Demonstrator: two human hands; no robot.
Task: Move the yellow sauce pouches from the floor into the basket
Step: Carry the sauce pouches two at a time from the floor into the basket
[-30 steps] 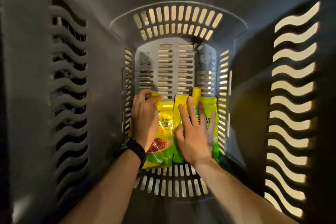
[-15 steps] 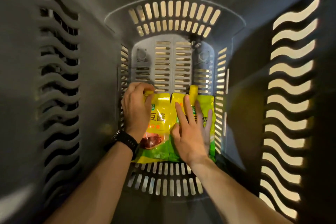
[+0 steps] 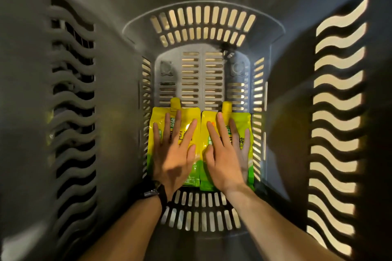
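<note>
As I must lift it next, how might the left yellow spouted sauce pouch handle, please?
The left glossy yellow plastic sauce pouch probably sags when lifted, being soft film lying flat. Its shiny glare suggests slipperiness. Flat under the left hand, it should not roll.

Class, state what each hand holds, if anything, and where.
Nothing is gripped. The left hand lies flat on the left pouch, right hand on the right pouch.

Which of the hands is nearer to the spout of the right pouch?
Right. The right hand lies flat on the right pouch, fingertips just below its spout; the left hand lies on the left pouch.
</note>
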